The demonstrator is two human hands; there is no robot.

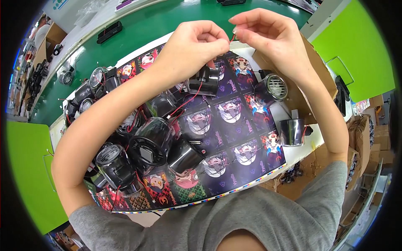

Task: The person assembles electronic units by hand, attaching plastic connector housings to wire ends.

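Table, green-topped (146, 25): beyond and to the left of my fingers.

Sheet, printed with cartoon figures (230, 134): spread beneath and nearer me than my fingers.

Heap of black cylinders (153, 136), many, clear plastic on some: below and left of my fingers, red wires trailing loose. Progress, in my judgement: one wire is being handled and not finished; nothing in the heap marks off done from left.

Cardboard box (323, 73): just beside my right wrist, outer side; contents hidden from me.

Cardboard tray (312, 164), low down: well below my right hand; holds small dark parts (292, 175).

Left hand (190, 48): thumb and forefinger together, pinching the wire.

Right hand (274, 39): forefinger and thumb tips apart, the wire's upper end at the thumb; that end is small and partly covered, so I cannot tell whether it is gripped.

Cylinder with slotted grille (275, 87): near, below my right hand, apart from the heap.

Black cup (292, 131): farther below my right hand, upright; inside not visible.

Red wire (233, 37), short length showing: between my two hands' fingertips, above the sheet's far edge.
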